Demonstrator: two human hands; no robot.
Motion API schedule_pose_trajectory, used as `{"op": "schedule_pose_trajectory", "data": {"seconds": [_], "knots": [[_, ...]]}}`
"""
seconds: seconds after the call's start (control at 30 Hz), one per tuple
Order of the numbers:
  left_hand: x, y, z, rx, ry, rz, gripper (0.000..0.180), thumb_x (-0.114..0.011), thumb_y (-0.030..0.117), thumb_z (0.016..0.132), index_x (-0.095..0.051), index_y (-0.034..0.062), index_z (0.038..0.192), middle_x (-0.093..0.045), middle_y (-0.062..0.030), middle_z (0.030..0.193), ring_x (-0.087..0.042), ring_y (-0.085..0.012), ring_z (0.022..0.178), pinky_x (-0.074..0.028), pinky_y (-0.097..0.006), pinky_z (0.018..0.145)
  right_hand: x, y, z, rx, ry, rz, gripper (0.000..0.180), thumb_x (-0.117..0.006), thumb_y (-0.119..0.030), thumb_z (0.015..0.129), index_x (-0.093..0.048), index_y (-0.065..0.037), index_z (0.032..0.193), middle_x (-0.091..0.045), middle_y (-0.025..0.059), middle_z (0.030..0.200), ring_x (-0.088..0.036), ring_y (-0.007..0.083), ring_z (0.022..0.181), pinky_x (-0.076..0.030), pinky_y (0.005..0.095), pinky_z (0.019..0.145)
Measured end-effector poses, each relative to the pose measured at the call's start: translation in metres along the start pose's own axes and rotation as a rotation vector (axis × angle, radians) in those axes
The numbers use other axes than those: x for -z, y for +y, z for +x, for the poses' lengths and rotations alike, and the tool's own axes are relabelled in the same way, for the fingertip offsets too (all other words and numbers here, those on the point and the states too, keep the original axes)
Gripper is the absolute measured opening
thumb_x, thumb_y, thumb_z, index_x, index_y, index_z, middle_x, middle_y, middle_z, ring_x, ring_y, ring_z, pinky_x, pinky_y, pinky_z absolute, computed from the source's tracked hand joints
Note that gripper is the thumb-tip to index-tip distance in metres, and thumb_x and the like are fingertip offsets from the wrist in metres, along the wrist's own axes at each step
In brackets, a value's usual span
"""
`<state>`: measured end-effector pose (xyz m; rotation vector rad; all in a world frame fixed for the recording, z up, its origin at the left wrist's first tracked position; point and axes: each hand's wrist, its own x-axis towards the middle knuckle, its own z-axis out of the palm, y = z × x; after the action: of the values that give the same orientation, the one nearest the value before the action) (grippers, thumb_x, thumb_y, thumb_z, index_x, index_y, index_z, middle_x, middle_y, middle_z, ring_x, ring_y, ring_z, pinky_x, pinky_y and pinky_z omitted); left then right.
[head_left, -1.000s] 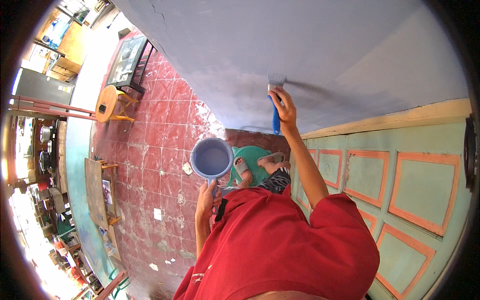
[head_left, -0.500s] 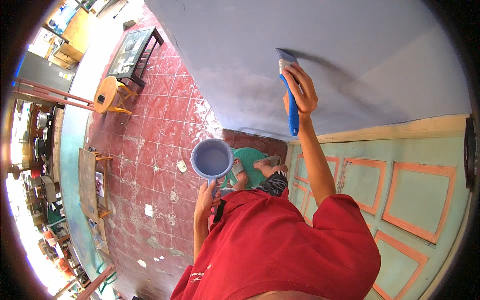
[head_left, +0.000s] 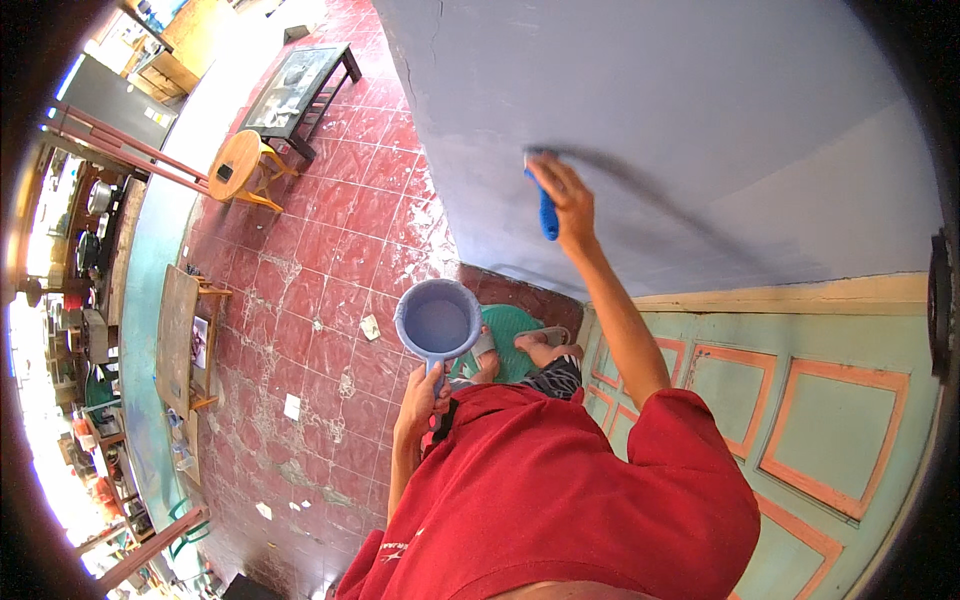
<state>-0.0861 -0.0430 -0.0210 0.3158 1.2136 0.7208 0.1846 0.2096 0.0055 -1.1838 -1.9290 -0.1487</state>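
My right hand (head_left: 566,200) grips a paintbrush (head_left: 548,217) by its blue handle, and the brush head is up against the grey-blue wall (head_left: 700,90). Fingers and blur cover most of the bristles. Lower down, my left hand (head_left: 423,402) is closed round the handle of a blue-grey dipper (head_left: 438,318), held upright in front of my body. Inside the dipper is grey-blue paint (head_left: 438,320). The brush is above and to the right of the dipper, apart from it.
My feet rest on a round green stool or mat (head_left: 510,335). A green door with orange panels (head_left: 735,395) stands at the right. Across the red tiled floor (head_left: 330,300) are a low dark table (head_left: 300,90), a round wooden stool (head_left: 235,165) and a wooden bench (head_left: 178,340).
My right hand has moved the brush down and to the left along the wall, and the brush has turned. The dipper stays in my left hand; the whole view has shifted slightly.
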Motion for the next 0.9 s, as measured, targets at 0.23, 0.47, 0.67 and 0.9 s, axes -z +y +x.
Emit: {"op": "schedule_pose_trajectory", "data": {"seconds": [0.23,0.47,0.67,0.9], "knots": [[0.004,0.000,0.005,-0.017,-0.016,-0.020,0.025,-0.046,0.033,0.101,-0.051,0.0086,0.100,-0.042,0.0019,0.062,-0.032,-0.0043,0.044,-0.023,-0.019,0.038,0.016,-0.049,0.080,0.279,0.293,-0.026,0.039,-0.068,-0.001,0.076,-0.069,-0.014,0.113,-0.064,0.0031,0.115,-0.065,0.0243,0.106,-0.058,0.0327,0.087],[-0.001,0.004,0.001,-0.032,-0.033,-0.032,0.024,-0.045,0.032,0.102,-0.049,0.0080,0.100,-0.041,0.0014,0.061,-0.034,-0.0056,0.044,-0.026,-0.021,0.039,-0.087,0.006,-0.046,-0.061,-0.292,-0.118,0.029,-0.064,-0.001,0.080,-0.068,-0.014,0.106,-0.068,0.0020,0.108,-0.066,0.0237,0.099,-0.057,0.0357,0.078],[0.005,-0.007,0.003,-0.025,0.021,-0.058,0.024,-0.045,0.031,0.102,-0.048,0.0074,0.100,-0.042,0.0006,0.062,-0.035,-0.0062,0.044,-0.026,-0.021,0.039,-0.012,-0.037,0.059,0.094,0.117,0.066,0.028,-0.065,-0.004,0.082,-0.067,-0.013,0.109,-0.067,0.0041,0.108,-0.066,0.0238,0.100,-0.058,0.0354,0.079],[0.003,-0.005,0.000,-0.013,0.003,-0.073,0.025,-0.045,0.031,0.103,-0.048,0.0071,0.098,-0.042,0.0007,0.061,-0.033,-0.0056,0.043,-0.025,-0.021,0.039,-0.012,-0.077,0.097,0.177,0.176,0.100,0.034,-0.068,-0.001,0.077,-0.067,-0.012,0.109,-0.066,0.0030,0.111,-0.066,0.0227,0.099,-0.058,0.0324,0.079]]}}
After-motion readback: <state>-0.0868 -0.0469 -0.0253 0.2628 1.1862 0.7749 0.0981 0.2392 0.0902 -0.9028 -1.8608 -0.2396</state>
